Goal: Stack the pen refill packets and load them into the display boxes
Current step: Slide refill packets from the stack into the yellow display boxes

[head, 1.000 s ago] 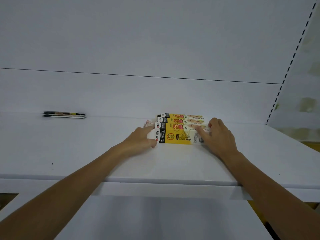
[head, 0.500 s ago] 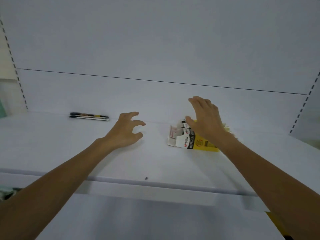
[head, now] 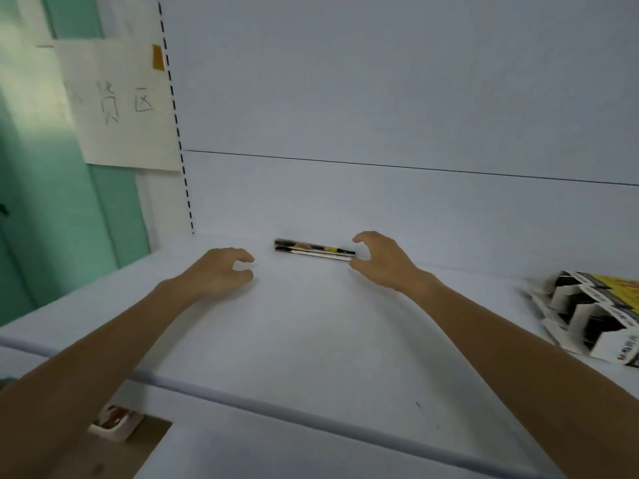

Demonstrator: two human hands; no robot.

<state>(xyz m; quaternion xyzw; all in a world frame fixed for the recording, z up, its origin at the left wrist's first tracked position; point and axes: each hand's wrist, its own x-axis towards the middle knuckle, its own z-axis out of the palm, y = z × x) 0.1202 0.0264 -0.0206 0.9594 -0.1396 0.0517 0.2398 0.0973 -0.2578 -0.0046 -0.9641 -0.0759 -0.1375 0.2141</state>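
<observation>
A small stack of pen refill packets [head: 313,249] lies flat at the back of the white shelf [head: 311,333]. My right hand [head: 382,261] hovers at the stack's right end, thumb and fingers spread around that end, holding nothing. To the left of the stack my left hand [head: 221,273] is held over the shelf with loosely curled fingers, a short gap away from the packets. Yellow, black and white display boxes [head: 594,312] sit at the shelf's right edge, partly cut off by the frame.
A slotted upright [head: 176,126] bounds the shelf on the left, with a handwritten paper sign [head: 117,98] and a green wall beside it. A lower shelf [head: 311,458] lies below the front lip. A small box [head: 114,421] shows at the bottom left.
Both hands left the display boxes and moved left to the packets at the back. The view swung left, so the boxes now sit at the right edge.
</observation>
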